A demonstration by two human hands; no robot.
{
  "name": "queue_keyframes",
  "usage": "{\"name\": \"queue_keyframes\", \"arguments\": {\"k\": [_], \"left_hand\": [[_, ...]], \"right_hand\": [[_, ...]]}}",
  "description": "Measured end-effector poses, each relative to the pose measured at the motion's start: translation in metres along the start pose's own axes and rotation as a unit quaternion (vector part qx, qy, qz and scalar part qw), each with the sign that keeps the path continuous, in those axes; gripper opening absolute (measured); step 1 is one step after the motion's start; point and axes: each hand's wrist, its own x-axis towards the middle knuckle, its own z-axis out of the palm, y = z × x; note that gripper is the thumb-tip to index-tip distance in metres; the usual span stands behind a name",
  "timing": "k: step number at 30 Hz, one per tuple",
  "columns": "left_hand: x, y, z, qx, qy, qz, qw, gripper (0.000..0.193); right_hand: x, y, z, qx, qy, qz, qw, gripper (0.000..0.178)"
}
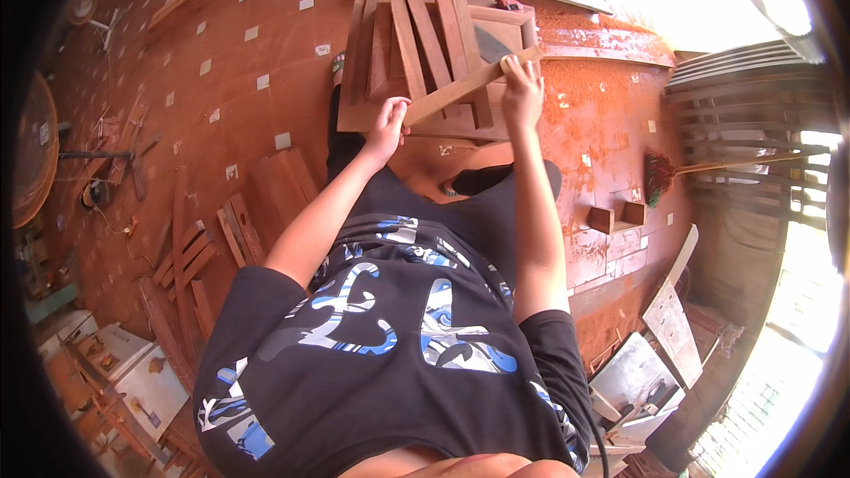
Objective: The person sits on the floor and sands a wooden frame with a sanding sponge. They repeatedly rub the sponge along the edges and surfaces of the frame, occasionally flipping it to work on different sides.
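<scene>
Between my two hands a short wooden strip (456, 96) is held at a slant, its right end higher in the view. My left hand (387, 131) is closed round its left end, and my right hand (522, 93) grips it near the right end. Beneath it several loose wooden strips (405, 40) lie side by side across a wooden panel (354, 117) with a raised border. A small red and black object (508, 4) rests at the panel's far right; its kind is unclear.
Sawdust covers the tiled floor (575, 124). On the right are a broom (660, 175), a small wooden piece with upright ends (617, 218) and a slatted rack (744, 115). Wood offcuts (186, 257) lie at the left, and a round fan (34, 150) stands at the far left.
</scene>
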Motion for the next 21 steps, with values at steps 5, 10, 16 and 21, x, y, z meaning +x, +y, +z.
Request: {"name": "queue_keyframes", "arguments": {"k": [5, 10, 16, 21], "left_hand": [[-0.004, -0.001, 0.004, -0.056, 0.056, -0.021, 0.997, 0.043], [-0.011, 0.003, 0.003, -0.010, 0.064, -0.015, 0.998, 0.046], [-0.007, 0.015, 0.014, 0.005, 0.069, -0.001, 0.998, 0.040], [-0.009, -0.005, 0.005, -0.015, 0.076, -0.007, 0.997, 0.036]], "right_hand": [[-0.049, -0.076, -0.005, 0.104, -0.118, -0.163, 0.974, 0.044], [-0.028, -0.061, -0.014, 0.067, -0.149, -0.173, 0.971, 0.047], [0.020, 0.018, 0.008, 0.001, -0.077, -0.006, 0.997, 0.047], [-0.055, -0.100, -0.009, 0.128, -0.176, -0.202, 0.955, 0.047]]}}
